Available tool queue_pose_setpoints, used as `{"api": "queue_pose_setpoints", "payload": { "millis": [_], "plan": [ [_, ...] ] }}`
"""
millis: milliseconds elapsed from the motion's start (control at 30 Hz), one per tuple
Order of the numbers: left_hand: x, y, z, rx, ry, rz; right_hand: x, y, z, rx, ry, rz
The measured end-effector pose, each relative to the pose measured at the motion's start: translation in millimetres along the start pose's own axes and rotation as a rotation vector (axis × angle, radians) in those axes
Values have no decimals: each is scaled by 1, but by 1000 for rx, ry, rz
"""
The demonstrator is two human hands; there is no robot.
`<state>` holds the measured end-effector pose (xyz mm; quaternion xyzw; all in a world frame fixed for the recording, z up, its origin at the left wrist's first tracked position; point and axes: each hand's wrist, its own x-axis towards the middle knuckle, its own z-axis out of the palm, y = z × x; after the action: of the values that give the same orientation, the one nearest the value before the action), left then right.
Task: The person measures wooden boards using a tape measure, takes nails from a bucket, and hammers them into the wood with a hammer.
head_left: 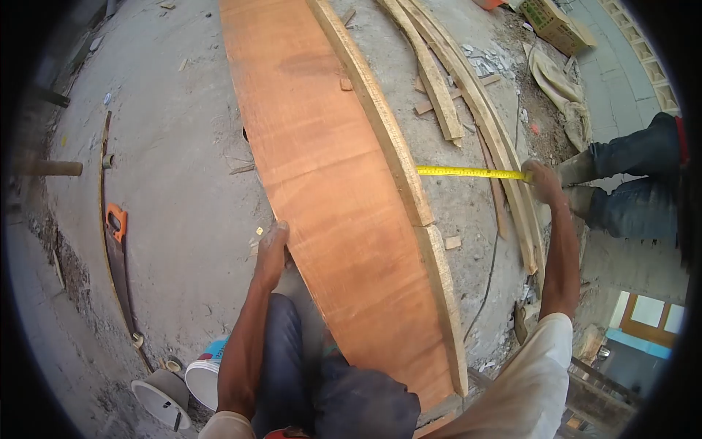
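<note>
A long reddish-brown plywood panel (322,190) lies in front of me, with narrow wooden battens (391,157) along its right edge. My left hand (274,246) is at the panel's left edge, its fingers curled against it and partly hidden. Off to the right, my right hand (542,183) is closed around the end of a yellow tape measure (472,172); the case is hidden in the hand. The blade runs straight from that hand to the batten's outer side. A small wood chip (346,84) sits on the panel beside the batten.
Long timber strips (486,110) lie on the concrete to the right. A handsaw (117,256) with an orange handle is at left, near white buckets (162,399). Another person's legs (632,179) stand at far right. A cardboard box (556,28) is at the back.
</note>
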<state>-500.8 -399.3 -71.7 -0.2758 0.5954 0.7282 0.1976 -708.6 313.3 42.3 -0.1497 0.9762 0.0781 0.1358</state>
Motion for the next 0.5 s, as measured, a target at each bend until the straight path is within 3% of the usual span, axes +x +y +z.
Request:
{"api": "queue_pose_setpoints", "payload": {
  "millis": [133,367,433,500],
  "plan": [
    [-2,5,5,288,54,48,66,-64,-10,-92,-49,118],
    [2,-4,1,306,13,70,141,-114,2,-103,-60,82],
    [2,-2,1,299,3,70,148,-126,8,-71,-69,-13],
    [1,1,3,149,-9,8,157,-139,16,-58,-45,-7]
  ]
}}
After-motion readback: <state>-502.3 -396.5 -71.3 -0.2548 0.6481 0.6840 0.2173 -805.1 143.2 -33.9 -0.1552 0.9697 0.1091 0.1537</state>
